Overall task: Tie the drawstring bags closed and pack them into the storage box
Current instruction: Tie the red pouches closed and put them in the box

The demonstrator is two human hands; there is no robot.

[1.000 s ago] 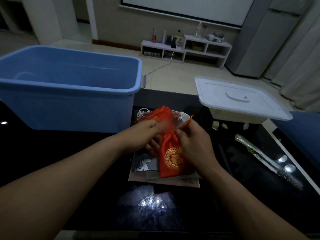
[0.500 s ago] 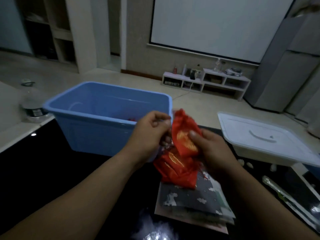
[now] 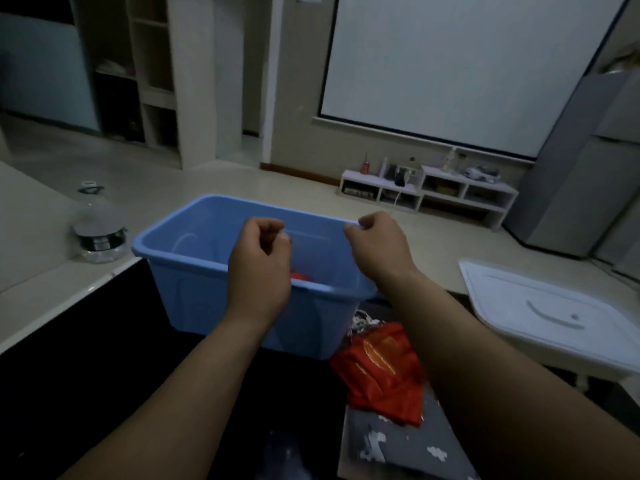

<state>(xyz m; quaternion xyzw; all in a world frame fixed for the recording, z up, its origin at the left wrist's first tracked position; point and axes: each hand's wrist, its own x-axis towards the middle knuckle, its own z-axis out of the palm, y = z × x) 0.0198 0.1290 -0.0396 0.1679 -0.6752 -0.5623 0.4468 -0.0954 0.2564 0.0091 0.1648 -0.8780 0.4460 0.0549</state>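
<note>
Smooth plastic box (image 3: 194, 299), shiny cloth bag (image 3: 381, 375)

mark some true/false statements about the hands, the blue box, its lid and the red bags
1. The left hand and right hand are both over the blue box. True.
2. The white lid sits on the box. False: it lies apart, to the box's right.
3. Red bags lie on the table beside the box. True.
4. The right hand holds a red bag. False: its curled fingers hold no bag.
5. The water bottle stands inside the box. False: it stands outside, to the left.
6. A red item shows inside the box. True.
</note>
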